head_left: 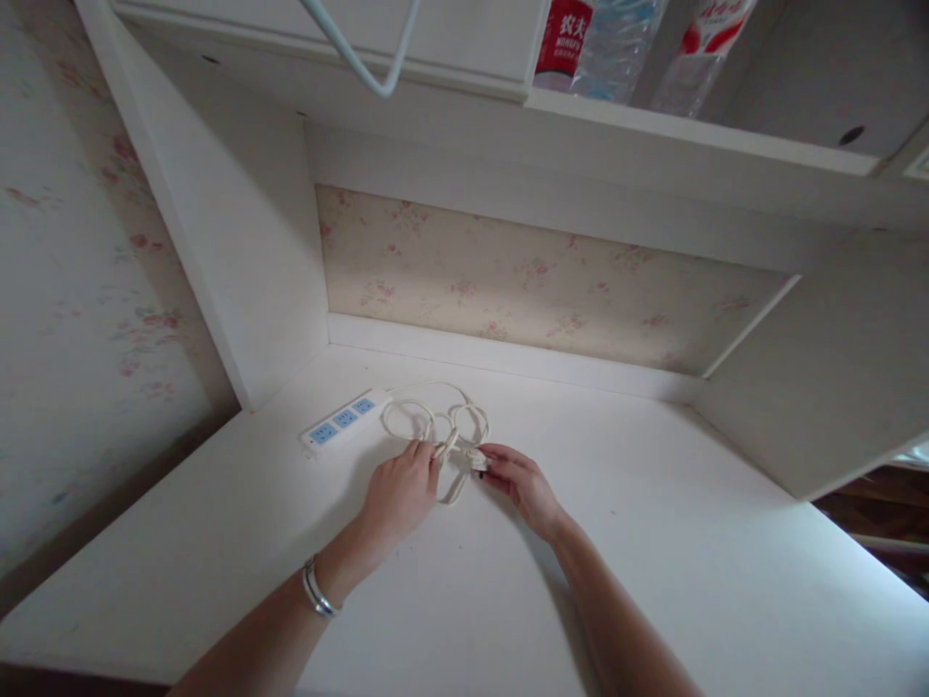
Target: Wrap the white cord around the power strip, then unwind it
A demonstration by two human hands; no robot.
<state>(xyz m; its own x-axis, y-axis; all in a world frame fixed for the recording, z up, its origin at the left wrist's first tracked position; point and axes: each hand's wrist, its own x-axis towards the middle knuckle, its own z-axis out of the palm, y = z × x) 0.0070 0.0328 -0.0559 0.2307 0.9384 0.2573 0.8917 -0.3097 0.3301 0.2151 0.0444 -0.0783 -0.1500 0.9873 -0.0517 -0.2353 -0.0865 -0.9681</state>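
Note:
A white power strip with several blue socket faces lies at an angle on the desk. From its far end runs a cream cord, looped and tangled in front of me. My left hand is closed on part of the cord, its fingertips partly hidden behind the back of the hand. The cord's plug sits between the thumb and fingers of my right hand, just right of the left hand. Between the two hands, strands of cord cross each other, and one loop hangs toward me.
The white desk has a side panel at left and another at right. Overhead, a shelf holds several plastic bottles. A pale bent rod hangs at the top. Floral wallpaper covers the back.

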